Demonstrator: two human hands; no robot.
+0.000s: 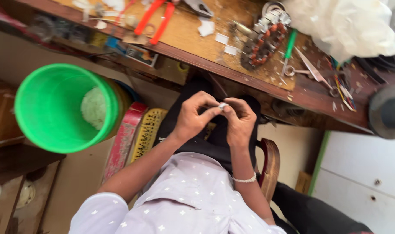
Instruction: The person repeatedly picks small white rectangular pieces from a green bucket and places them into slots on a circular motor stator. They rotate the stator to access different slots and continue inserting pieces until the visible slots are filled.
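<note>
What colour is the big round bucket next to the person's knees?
Bright green; the plastic bucket shows best in the head view, with something pale inside.

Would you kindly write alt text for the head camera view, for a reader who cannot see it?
Seen from above, a seated person's left hand and right hand pinch a small white piece between them over the lap. A green bucket stands at left; orange-handled pliers and scissors lie on the workbench.

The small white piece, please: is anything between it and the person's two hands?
Nothing visible does. The white piece is pinched directly between the fingers of the left hand and right hand, held over the lap below the workbench edge.
</note>
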